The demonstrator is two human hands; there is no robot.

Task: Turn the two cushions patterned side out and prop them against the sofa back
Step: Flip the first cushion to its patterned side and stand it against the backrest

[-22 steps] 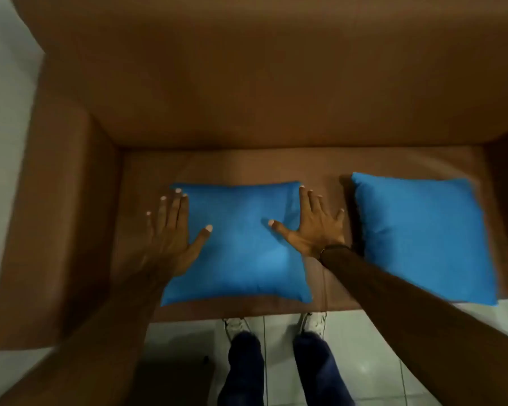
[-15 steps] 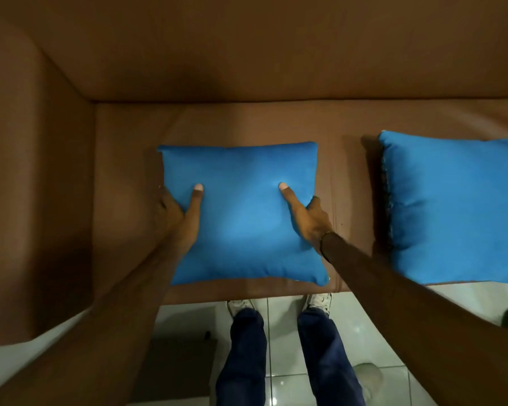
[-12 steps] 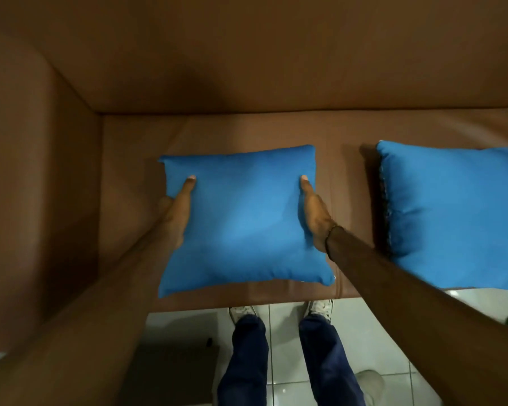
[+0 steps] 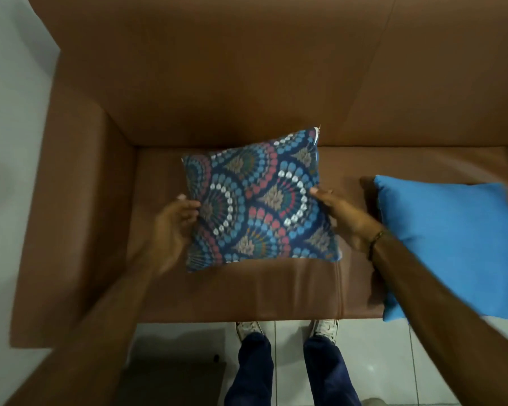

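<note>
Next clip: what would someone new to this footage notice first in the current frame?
The patterned cushion, fan motifs in blue, pink and white, held above the seat at centre between the left hand and right hand. To its right, a plain blue cushion lies flat on the brown sofa.

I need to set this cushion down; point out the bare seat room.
Bare seat runs from the left armrest to the blue cushion, under the held patterned cushion; the back above is bare. The right end is crowded by the blue cushion.
</note>
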